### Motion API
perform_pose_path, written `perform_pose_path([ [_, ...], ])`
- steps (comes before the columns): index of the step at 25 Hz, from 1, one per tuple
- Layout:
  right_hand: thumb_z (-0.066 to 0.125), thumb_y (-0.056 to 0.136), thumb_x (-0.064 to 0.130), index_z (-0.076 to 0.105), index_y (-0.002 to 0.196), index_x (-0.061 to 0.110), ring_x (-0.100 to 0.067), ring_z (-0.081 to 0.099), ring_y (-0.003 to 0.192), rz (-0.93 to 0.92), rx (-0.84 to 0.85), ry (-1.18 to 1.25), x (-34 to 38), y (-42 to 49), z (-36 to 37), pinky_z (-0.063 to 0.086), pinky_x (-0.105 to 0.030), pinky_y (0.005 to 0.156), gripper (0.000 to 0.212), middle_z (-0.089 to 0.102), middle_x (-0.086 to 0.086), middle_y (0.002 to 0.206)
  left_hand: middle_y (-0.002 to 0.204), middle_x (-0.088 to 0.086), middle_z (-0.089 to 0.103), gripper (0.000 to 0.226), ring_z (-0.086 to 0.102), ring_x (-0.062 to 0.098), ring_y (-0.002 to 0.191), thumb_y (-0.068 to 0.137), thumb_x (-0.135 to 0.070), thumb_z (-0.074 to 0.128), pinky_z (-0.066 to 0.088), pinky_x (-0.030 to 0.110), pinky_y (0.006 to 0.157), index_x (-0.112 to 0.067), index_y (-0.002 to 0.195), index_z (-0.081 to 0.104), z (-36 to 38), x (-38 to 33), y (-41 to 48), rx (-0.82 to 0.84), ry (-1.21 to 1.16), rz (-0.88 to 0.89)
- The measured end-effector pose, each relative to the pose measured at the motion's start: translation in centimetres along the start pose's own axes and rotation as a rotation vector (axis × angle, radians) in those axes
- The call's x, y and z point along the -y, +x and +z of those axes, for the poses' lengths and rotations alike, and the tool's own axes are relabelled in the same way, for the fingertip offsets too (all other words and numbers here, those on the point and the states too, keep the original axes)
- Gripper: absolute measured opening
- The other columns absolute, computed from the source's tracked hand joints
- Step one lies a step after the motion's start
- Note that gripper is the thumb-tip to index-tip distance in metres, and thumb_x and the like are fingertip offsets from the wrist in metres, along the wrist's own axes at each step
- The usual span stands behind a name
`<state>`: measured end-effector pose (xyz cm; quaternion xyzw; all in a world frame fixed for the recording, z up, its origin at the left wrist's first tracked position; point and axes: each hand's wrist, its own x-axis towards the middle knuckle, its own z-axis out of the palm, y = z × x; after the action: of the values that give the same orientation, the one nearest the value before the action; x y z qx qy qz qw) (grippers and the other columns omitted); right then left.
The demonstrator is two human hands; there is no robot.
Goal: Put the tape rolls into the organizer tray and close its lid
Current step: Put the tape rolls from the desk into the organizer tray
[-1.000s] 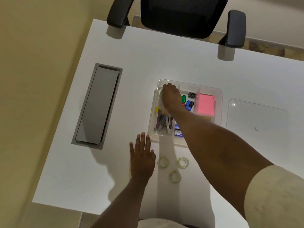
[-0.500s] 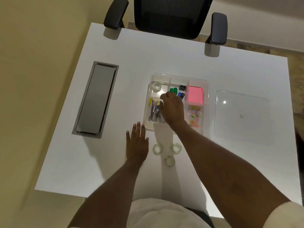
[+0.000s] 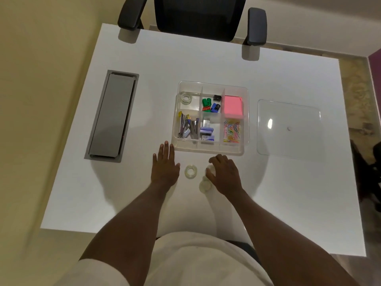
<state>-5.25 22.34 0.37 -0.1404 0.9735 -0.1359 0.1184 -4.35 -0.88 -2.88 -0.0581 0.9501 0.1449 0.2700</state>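
The clear organizer tray (image 3: 246,122) sits open mid-table, with one tape roll (image 3: 186,98) lying in its far-left compartment. Three more clear tape rolls lie on the table in front of it. My right hand (image 3: 225,175) curls over the right tape roll (image 3: 210,168), thumb and fingers around it, and the roll rests on the table, mostly hidden. A second roll (image 3: 190,171) lies free between my hands, and a third roll (image 3: 204,187) lies just below my right thumb. My left hand (image 3: 165,168) is flat on the table, fingers spread. The clear lid (image 3: 288,129) lies to the right of the tray.
The tray's other compartments hold staplers, staple boxes, coloured sharpeners, pink sticky notes and paper clips. A grey cable hatch (image 3: 112,117) is set into the white table (image 3: 206,62) at the left. A black office chair (image 3: 198,15) stands at the far edge.
My right hand has left a tape roll in the tray's far-left compartment, pulled back toward me and come down on the right roll on the table. My left hand has stayed put.
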Motion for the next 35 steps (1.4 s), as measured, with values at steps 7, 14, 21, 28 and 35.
perform_pose_path([
  [7,0.067,0.09,0.045,0.051,0.138,0.017,-0.027,0.054,0.117,0.204,0.115,0.074,-0.7,-2.2,1.4,0.047,-0.038,0.097,0.058,0.055,-0.005,0.132,0.174,0.014,-0.02,0.084,-0.014,0.031,0.163,0.109,-0.045,0.039,0.009,0.054,0.134,-0.01,0.165,-0.013,-0.5,0.5,0.4,0.065,0.062,0.039],
  [14,0.07,0.089,0.034,0.054,0.13,0.014,-0.028,0.057,0.109,0.243,0.129,0.141,0.1,-0.7,2.0,0.052,-0.036,0.09,0.048,0.053,-0.009,0.124,0.175,0.01,-0.019,0.086,-0.014,0.029,0.164,0.108,-0.047,0.041,0.008,0.053,0.134,-0.013,0.166,-0.012,-0.5,0.8,0.4,0.055,0.028,0.051],
  [21,0.071,0.089,0.04,0.056,0.133,0.012,-0.022,0.058,0.111,-0.078,-0.123,0.134,0.8,3.5,-0.2,0.057,-0.036,0.093,0.054,0.059,-0.009,0.124,0.176,0.007,-0.011,0.086,-0.007,0.026,0.165,0.105,-0.052,0.043,0.01,0.051,0.134,-0.018,0.168,-0.005,0.1,0.7,-0.2,-0.053,-0.035,0.045],
  [28,0.073,0.089,0.03,0.055,0.134,0.011,-0.023,0.056,0.111,-0.104,-0.17,0.171,2.1,15.5,-4.9,0.052,-0.029,0.091,0.052,0.054,-0.012,0.125,0.177,0.006,-0.004,0.084,-0.001,0.026,0.165,0.104,-0.057,0.039,0.015,0.052,0.133,-0.019,0.168,0.001,1.4,1.1,0.2,-0.144,-0.044,0.032],
  [35,0.074,0.082,0.023,0.061,0.127,0.014,-0.03,0.055,0.115,-0.138,-0.121,-0.113,3.7,25.1,-6.8,0.044,-0.041,0.099,0.048,0.062,-0.009,0.121,0.177,0.003,-0.007,0.086,-0.004,0.024,0.165,0.1,-0.06,0.038,0.013,0.053,0.133,-0.023,0.168,0.001,2.9,1.3,1.0,-0.174,-0.066,0.01],
])
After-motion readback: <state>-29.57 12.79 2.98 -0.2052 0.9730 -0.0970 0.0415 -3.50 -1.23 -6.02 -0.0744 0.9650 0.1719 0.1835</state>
